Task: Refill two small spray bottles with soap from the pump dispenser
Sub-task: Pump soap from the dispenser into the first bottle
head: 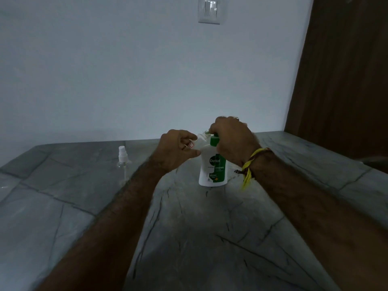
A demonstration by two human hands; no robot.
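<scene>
Head view, looking forward and down over two bare forearms that reach out across a grey stone-patterned table. Near the centre of the picture stands a white soap bottle with a green label and green pump collar, upright on the tabletop. The right hand comes in from about 4 o'clock and sits on top of the bottle, its fingers curled down over the pump head, which they hide almost completely. A yellow and brown thread band is tied round the right wrist. The left hand comes in from about 7 o'clock and is held just to the 9 o'clock side of the pump, fingers curled closed around a small clear object with a red mark on it, probably one of the small spray bottles; most of it is hidden in the fist. Where the pump spout meets the left hand the picture is blurred. A spray bottle, clear with a white cap on, stands upright on the table at 9 o'clock from the soap bottle, well apart from both hands. Behind the table is a pale wall with a white light switch at 12 o'clock, and a dark wooden panel at 2 o'clock.
</scene>
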